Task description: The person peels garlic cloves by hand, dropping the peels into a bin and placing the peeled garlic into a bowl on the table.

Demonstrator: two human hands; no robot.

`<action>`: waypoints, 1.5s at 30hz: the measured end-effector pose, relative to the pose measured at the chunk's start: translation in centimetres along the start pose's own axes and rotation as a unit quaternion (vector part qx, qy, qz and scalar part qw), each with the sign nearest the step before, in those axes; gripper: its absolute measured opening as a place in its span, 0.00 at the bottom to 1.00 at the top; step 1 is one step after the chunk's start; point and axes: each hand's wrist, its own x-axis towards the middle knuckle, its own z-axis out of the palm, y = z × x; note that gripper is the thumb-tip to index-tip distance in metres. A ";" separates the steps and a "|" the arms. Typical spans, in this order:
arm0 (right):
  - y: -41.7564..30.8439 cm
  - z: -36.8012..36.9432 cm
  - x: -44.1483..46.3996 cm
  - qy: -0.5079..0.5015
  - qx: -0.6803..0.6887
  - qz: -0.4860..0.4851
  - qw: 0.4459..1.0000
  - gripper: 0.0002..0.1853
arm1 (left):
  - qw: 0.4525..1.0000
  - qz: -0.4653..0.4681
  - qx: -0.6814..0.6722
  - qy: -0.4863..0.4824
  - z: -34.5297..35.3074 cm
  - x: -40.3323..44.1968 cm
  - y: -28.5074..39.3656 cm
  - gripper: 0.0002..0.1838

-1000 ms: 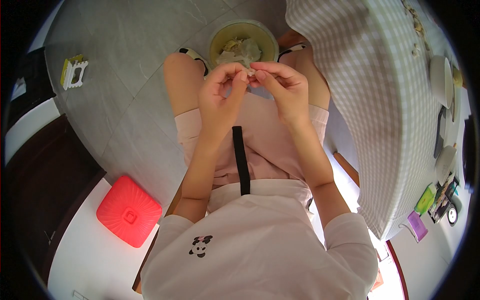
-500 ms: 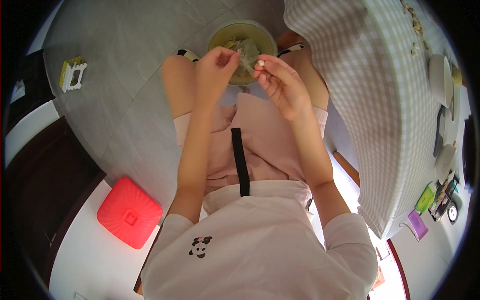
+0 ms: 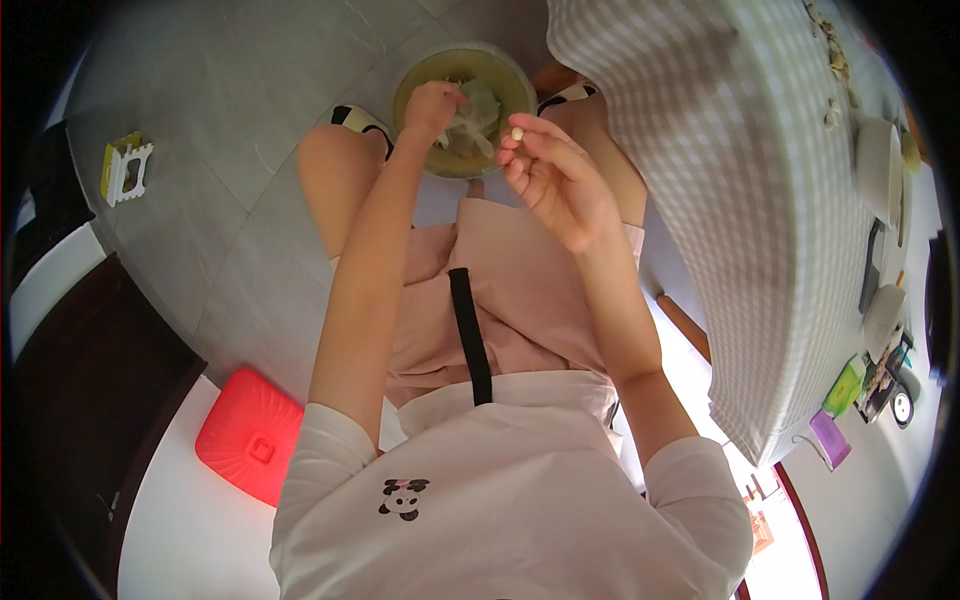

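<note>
Between the thumb and fingertips of my right hand (image 3: 557,175) is a small whitish piece (image 3: 517,134), like a peeled clove. My left hand (image 3: 435,108) reaches over the left side of a round yellowish basin (image 3: 405,92) on the floor. Its fingers are bent together, and whatever they may hold is too small to make out. Inside the basin lie a crumpled clear plastic bag (image 3: 478,108) and some pale scraps.
A table with a checked cloth (image 3: 720,200) stands on the right, bearing white bowls (image 3: 877,170), garlic-like bits (image 3: 832,113) and a green packet (image 3: 845,386). A red stool (image 3: 255,435) and a yellow-and-white object (image 3: 127,170) are on the left.
My hands have parted. The left has moved forward and down to the basin, while the right keeps the small whitish piece at its fingertips. The whole view has shifted slightly.
</note>
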 end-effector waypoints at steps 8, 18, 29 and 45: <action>0.0 -0.1 -0.2 0.006 -0.132 -0.071 0.989 0.10 | 0.990 -0.125 0.055 -0.022 -4.9 -2.4 6.7 0.13; 0.5 1.1 -1.4 -0.004 -0.279 -0.166 0.946 0.09 | 0.988 -0.055 -0.138 0.034 -8.9 -9.8 13.8 0.04; 0.8 1.0 -2.3 -0.022 -0.340 -0.189 0.921 0.08 | 0.973 0.044 -0.038 0.221 -7.0 -10.0 11.0 0.06; -0.6 -1.2 -4.1 0.063 -0.345 -0.197 0.916 0.08 | 0.908 -0.162 -0.383 -0.047 1.7 -1.9 -1.7 0.11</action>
